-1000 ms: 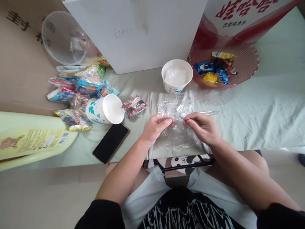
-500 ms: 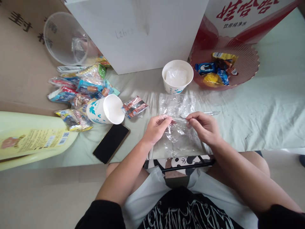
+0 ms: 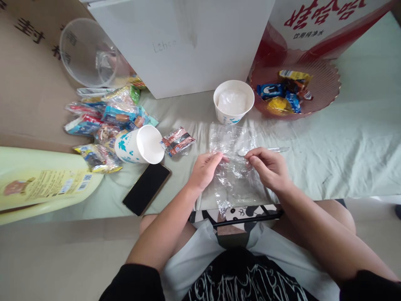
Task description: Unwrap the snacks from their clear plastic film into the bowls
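A clear plastic bag (image 3: 233,177) lies spread and crinkled in front of me, its lower end hanging over the table's front edge. My left hand (image 3: 205,167) pinches its left side between thumb and fingers. On the right, my right hand (image 3: 266,167) has thumb and forefinger pinched together at the bag's other side. A small white plastic spoon (image 3: 242,152) rests by those fingertips, its handle passing behind the hand. Beyond the bag stands a white paper cup (image 3: 234,113) with crumpled clear plastic inside.
Left are a tipped paper cup (image 3: 128,146), a snack packet (image 3: 178,141), a phone (image 3: 146,189), several wrapped snacks (image 3: 109,115), a clear tub (image 3: 84,50) and a yellow jug (image 3: 40,179). A white box (image 3: 188,46) and a pink bowl (image 3: 326,85) of sweets stand at the back.
The clear plastic that was drawn taut between my fingertips has slackened. The bag's lower end now reaches further over the table's front edge. Both hands stay nearly in place.
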The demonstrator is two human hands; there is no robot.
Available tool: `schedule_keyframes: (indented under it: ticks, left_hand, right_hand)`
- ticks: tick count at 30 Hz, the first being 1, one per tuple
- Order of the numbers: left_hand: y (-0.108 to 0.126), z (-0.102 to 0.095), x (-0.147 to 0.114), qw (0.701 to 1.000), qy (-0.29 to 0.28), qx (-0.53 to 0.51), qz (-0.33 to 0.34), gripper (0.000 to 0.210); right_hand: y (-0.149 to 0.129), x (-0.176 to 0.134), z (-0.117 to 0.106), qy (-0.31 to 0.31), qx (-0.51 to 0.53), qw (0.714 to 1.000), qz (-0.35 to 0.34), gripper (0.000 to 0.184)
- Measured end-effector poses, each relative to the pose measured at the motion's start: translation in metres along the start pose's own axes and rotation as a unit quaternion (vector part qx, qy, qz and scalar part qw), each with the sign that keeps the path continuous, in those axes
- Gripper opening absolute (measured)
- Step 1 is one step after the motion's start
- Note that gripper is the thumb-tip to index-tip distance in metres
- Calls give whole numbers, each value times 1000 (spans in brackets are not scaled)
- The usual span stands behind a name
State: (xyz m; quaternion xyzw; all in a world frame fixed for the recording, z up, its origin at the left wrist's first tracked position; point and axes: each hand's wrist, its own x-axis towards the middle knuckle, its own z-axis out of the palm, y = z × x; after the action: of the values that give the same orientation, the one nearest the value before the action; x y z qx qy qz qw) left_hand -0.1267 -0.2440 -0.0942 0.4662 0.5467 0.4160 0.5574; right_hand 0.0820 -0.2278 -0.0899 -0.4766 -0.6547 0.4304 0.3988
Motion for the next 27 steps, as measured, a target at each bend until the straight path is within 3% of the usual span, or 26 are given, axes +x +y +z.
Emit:
schedule_keyframes:
  ticks: [4,22,27]
  left_hand:
    - [0,-1,1,998,23,49,25,41]
    - [-9,-4,4,998,42,50,-12,41]
    - [-16,-4,4,995,69,69,30,40]
  right_hand:
    - [0,0,0,-1,2,1000,7,14]
    - [0,2,0,0,-11,1000,15,14]
    - [1,1,1,6,-10,1000,2,10]
